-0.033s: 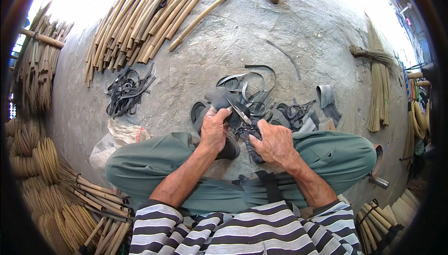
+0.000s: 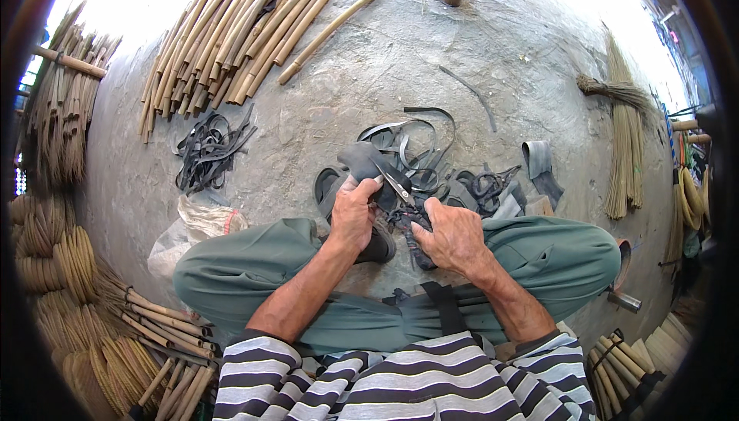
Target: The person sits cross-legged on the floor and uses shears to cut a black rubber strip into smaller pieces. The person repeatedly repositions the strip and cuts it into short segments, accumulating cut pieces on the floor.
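Between my folded legs, my left hand (image 2: 353, 217) pinches a dark grey piece of rubber (image 2: 358, 160), thumb on top. My right hand (image 2: 453, 238) is closed around the dark, wrapped handles of a pair of scissors (image 2: 397, 187). The blades point up and left, lying against the right side of the rubber; how far they are parted is hard to make out. Beyond the hands, cut black strips (image 2: 420, 138) curl on the floor. A dark sandal (image 2: 326, 187) shows just left of my left hand, partly hidden by it.
Bamboo poles (image 2: 231, 44) lie at the far left, above a heap of black strips (image 2: 209, 152). A whitish sack (image 2: 202, 221) rests beside my left knee. Rubber scraps (image 2: 543, 171) lie to the right. A broom-like bundle (image 2: 625, 136) lies at far right; tied bundles (image 2: 77, 267) fill the lower left.
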Demonstrator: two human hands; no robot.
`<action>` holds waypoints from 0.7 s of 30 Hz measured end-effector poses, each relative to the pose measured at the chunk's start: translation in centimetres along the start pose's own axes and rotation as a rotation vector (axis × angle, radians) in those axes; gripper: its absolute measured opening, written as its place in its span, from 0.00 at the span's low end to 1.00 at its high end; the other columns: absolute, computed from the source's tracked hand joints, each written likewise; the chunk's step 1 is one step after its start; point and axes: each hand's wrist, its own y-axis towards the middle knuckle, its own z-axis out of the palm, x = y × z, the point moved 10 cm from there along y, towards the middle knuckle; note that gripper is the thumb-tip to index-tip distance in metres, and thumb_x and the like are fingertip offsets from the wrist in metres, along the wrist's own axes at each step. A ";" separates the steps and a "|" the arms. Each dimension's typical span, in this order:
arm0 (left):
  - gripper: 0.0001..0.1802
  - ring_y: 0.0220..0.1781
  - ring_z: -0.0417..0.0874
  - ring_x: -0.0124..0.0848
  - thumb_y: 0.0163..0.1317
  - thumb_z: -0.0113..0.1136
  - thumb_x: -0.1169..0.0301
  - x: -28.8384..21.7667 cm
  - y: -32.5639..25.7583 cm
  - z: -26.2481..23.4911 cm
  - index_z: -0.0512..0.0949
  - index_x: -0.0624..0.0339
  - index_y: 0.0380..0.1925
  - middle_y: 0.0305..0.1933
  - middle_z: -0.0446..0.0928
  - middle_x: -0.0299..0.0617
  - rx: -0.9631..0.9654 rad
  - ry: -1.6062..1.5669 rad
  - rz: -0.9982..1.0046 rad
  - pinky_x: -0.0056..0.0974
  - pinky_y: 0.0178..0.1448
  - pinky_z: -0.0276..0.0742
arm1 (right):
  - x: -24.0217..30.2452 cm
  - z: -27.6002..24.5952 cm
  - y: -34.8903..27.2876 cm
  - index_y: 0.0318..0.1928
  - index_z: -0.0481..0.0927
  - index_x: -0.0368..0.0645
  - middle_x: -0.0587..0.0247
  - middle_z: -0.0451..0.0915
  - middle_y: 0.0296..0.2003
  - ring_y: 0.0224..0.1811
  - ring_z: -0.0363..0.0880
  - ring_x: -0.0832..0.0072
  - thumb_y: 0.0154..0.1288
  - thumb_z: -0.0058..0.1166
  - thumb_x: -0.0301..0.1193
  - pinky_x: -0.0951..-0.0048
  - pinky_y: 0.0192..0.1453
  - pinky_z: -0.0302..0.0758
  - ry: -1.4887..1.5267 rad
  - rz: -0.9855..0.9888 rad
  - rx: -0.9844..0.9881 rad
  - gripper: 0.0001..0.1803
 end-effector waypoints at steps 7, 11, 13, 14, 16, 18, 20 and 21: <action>0.09 0.43 0.88 0.27 0.73 0.58 0.74 -1.2 0.8 -0.6 0.80 0.58 0.51 0.45 0.86 0.36 0.001 -0.132 0.021 0.39 0.52 0.88 | 0.5 0.2 0.2 0.41 0.74 0.39 0.48 0.83 0.29 0.36 0.85 0.47 0.62 0.69 0.44 0.49 0.43 0.74 -0.027 -0.070 -0.045 0.23; 0.09 0.41 0.89 0.28 0.73 0.58 0.76 -1.0 0.0 0.1 0.81 0.60 0.50 0.45 0.87 0.37 0.016 -0.127 0.070 0.36 0.48 0.88 | 1.4 -0.9 0.0 0.44 0.73 0.40 0.51 0.81 0.34 0.41 0.81 0.51 0.59 0.71 0.43 0.53 0.48 0.68 -0.098 -0.157 -0.177 0.25; 0.10 0.46 0.88 0.29 0.71 0.59 0.77 -0.3 -0.4 0.7 0.81 0.59 0.50 0.46 0.87 0.37 0.059 -0.064 0.049 0.38 0.53 0.87 | 1.1 -1.2 0.1 0.44 0.73 0.40 0.50 0.80 0.35 0.43 0.81 0.51 0.59 0.71 0.44 0.52 0.49 0.68 -0.078 -0.135 -0.194 0.26; 0.11 0.48 0.88 0.30 0.71 0.59 0.77 0.0 -0.6 1.0 0.81 0.59 0.51 0.46 0.86 0.37 0.088 -0.039 0.032 0.39 0.55 0.86 | 0.8 -1.0 0.2 0.44 0.73 0.40 0.50 0.80 0.36 0.43 0.80 0.51 0.58 0.71 0.44 0.51 0.50 0.68 -0.083 -0.108 -0.174 0.26; 0.13 0.48 0.88 0.29 0.69 0.59 0.79 0.0 -0.5 0.7 0.82 0.59 0.52 0.48 0.87 0.37 0.078 -0.027 0.037 0.37 0.55 0.86 | 0.6 -1.0 0.1 0.44 0.73 0.40 0.50 0.81 0.35 0.42 0.81 0.50 0.58 0.71 0.44 0.52 0.49 0.68 -0.047 -0.087 -0.139 0.26; 0.13 0.47 0.88 0.29 0.69 0.58 0.79 0.0 -0.3 0.2 0.82 0.59 0.51 0.48 0.87 0.37 0.046 -0.015 0.031 0.37 0.54 0.86 | 0.5 -0.7 0.2 0.43 0.74 0.40 0.49 0.82 0.33 0.41 0.82 0.48 0.59 0.71 0.45 0.52 0.48 0.69 -0.025 -0.066 -0.091 0.25; 0.13 0.47 0.88 0.29 0.69 0.58 0.79 0.0 -0.3 0.0 0.81 0.59 0.51 0.47 0.87 0.37 0.035 -0.046 0.024 0.37 0.53 0.86 | 0.4 -0.4 0.2 0.42 0.74 0.39 0.48 0.82 0.31 0.38 0.83 0.46 0.60 0.71 0.45 0.51 0.47 0.71 -0.014 -0.040 -0.044 0.25; 0.12 0.46 0.88 0.29 0.69 0.58 0.79 0.2 -0.2 -0.1 0.81 0.59 0.51 0.47 0.86 0.37 0.026 -0.072 0.000 0.37 0.53 0.86 | 0.4 -0.4 0.2 0.41 0.74 0.39 0.47 0.83 0.30 0.37 0.83 0.45 0.61 0.70 0.45 0.50 0.45 0.73 -0.010 -0.039 -0.038 0.24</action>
